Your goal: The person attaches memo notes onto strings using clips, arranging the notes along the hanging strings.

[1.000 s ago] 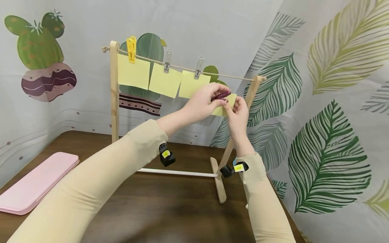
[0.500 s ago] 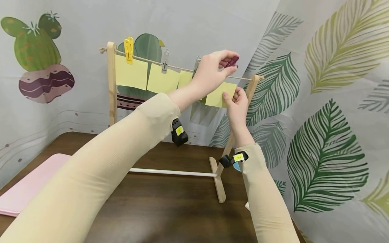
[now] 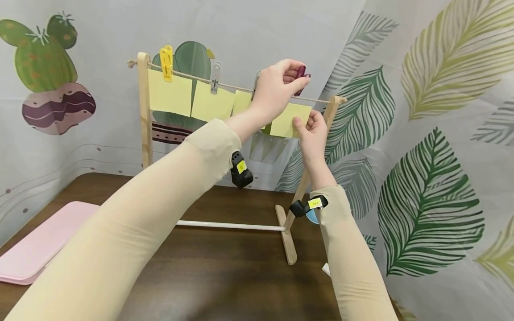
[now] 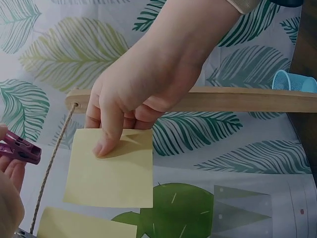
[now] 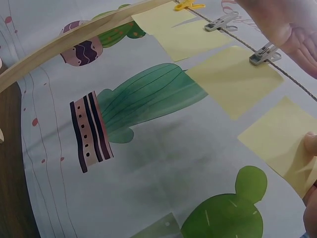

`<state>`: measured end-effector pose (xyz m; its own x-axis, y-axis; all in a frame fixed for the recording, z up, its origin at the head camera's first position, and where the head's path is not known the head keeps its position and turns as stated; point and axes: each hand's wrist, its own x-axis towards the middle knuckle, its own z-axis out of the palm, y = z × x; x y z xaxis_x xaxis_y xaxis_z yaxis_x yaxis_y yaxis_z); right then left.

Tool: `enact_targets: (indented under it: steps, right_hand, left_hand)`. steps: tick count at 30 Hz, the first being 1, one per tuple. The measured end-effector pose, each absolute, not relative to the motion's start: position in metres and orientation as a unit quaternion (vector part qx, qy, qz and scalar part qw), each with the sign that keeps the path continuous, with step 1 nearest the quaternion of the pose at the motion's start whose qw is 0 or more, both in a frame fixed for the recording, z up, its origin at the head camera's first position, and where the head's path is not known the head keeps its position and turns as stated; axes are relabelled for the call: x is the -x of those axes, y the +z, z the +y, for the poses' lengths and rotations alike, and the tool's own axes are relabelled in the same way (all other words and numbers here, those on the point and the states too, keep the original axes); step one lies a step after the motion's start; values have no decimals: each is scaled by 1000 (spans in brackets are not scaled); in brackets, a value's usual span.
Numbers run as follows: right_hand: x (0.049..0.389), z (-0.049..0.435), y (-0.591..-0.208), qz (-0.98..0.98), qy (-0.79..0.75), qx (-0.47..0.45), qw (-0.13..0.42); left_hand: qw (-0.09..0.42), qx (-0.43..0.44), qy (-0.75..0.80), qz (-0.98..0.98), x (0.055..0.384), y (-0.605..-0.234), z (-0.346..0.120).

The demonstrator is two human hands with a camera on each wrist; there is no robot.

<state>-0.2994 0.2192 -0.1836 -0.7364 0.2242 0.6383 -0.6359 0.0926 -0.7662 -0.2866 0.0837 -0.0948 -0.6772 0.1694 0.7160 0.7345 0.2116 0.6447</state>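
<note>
My left hand (image 3: 277,87) pinches a dark purple clothespin (image 3: 300,76) between thumb and fingers, just above the rope (image 3: 315,100). In the left wrist view the clothespin (image 4: 22,149) lies left of the rope, apart from it. A square yellow sticky note (image 3: 286,121) is held at its right side by my right hand (image 3: 315,133), thumb in front and fingers behind. The note's top edge sits below the rope, not touching it in the left wrist view. Further left on the rope hang three more yellow notes (image 3: 170,92), clipped by a yellow clothespin (image 3: 166,63) and two grey ones (image 3: 215,77).
A wooden frame with a right post (image 3: 331,111), a left post (image 3: 144,111) and a white lower bar (image 3: 229,225) carries the rope. A pink case (image 3: 44,243) lies at the table's left. Behind the right wrist a blue mesh container (image 4: 294,82) shows.
My left hand has risen from the note to above the rope with the clothespin, which has turned more upright. My right hand has raised the note slightly toward the rope.
</note>
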Motion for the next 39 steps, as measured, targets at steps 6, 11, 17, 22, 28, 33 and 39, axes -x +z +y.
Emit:
enact_targets:
  steps: [6,11,17,22,28,33,39]
  right_hand:
    - [300,218,-185,-665,654,-155,325]
    - [302,219,-186,-666,658,-147,321]
    - [303,219,-186,-660,664,-145,320]
    - [304,219,-186,-657,664,-147,325]
    - [305,220,-187,-658,665,-145,323]
    - [306,219,-186,-656,667,-147,321]
    - [306,219,-185,-658,664,-149,323]
  left_hand:
    - [272,317,-556,-718,289,-97,83]
    - [269,308,-572,-711,290,-99,83]
    - [273,282,-560,-729,290,-101,83]
    - [286,268,-550,-738,291,-102,85]
    - [300,259,-539,-743,290,-100,86]
    - [300,257,-530,-750,290,-101,86]
    - [299,248,-518,-762,291,-101,88]
